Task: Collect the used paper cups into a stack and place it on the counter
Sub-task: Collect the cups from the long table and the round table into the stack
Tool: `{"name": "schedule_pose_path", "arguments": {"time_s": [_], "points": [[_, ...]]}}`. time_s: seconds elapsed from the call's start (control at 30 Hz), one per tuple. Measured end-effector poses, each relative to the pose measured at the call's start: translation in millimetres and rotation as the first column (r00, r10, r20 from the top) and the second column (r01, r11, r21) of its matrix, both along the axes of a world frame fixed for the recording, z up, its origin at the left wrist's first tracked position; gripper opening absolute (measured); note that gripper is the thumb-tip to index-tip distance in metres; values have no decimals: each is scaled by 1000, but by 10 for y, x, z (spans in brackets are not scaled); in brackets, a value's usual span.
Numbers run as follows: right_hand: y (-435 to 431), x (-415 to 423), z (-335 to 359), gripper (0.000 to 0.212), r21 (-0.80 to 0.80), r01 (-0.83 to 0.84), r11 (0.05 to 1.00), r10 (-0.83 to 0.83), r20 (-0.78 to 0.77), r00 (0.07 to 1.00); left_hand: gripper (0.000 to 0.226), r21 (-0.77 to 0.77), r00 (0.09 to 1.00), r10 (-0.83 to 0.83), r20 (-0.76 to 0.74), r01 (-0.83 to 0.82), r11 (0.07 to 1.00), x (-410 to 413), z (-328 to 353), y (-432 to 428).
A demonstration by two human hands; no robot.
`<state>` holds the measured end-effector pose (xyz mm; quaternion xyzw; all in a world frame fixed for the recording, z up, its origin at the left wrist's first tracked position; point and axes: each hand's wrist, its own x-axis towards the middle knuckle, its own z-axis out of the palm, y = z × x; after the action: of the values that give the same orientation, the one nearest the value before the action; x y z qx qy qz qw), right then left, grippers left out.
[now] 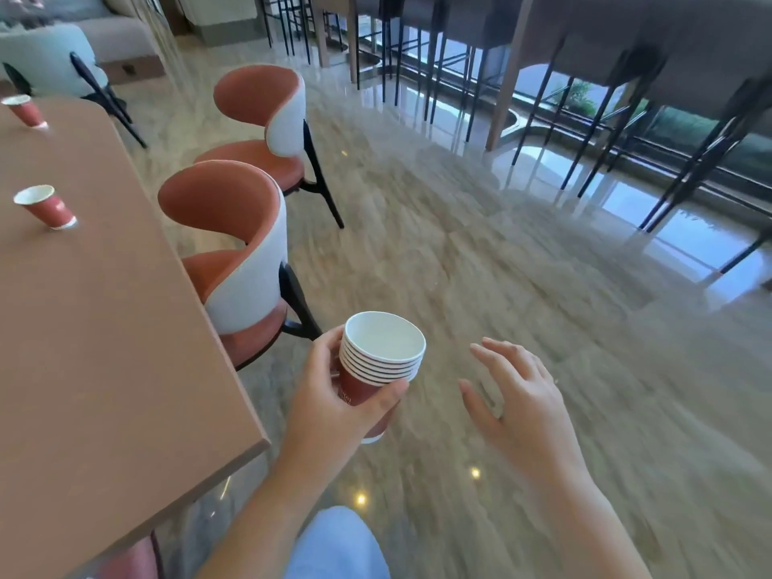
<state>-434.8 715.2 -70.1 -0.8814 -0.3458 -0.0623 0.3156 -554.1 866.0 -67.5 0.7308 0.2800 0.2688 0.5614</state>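
Stack of paper cups [382, 361] is held in the left hand [334, 403], with thumb and fingers curled round the red wall below the rims. It is carried in the air above the floor [459, 244], just off the corner of the tabletop [104, 328]. About six rolled white rims are counted, nested closely. The right hand [518, 394] is kept open, fingers spread and relaxed, near the stack but apart from it, and nothing is held. Collection is judged partly done: two single cups stand upright on the tabletop, the nearer cup [46, 207] and the far cup [25, 110], both well apart from the stack. These are left to be gathered, then the stack is to be set on the counter, which cannot be identified with certainty. Cups are thin, tapered paper, red outside, white inside, with a white base band, and are judged light and easily crushed. Tabletop is matte and brownish. Chairs [234, 227] are curved shells with rust upholstery and white backs. Floor is polished, reflective stone.
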Motion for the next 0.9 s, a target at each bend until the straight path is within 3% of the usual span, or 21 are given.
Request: {"name": "schedule_pose_path", "arguments": {"time_s": [0.17,0.33,0.67,0.9], "points": [[134,429,-12,37,-15,-1,1000,1,-35,999,66,-9,1000,-4,-10,4,1000,418,-97,215],[468,1159,99,34,-49,-20,999,22,39,999,78,21,998,66,-23,-66,998,1001,-149,777],[1911,2663,299,35,-150,-92,984,86,-48,995,79,-83,995,99,3,-98,992,2506,-145,2057],[2572,3434,231,36,-157,-140,978,130,-70,989,76,-83,984,181,0,-180,980,3137,-138,2697]]}}
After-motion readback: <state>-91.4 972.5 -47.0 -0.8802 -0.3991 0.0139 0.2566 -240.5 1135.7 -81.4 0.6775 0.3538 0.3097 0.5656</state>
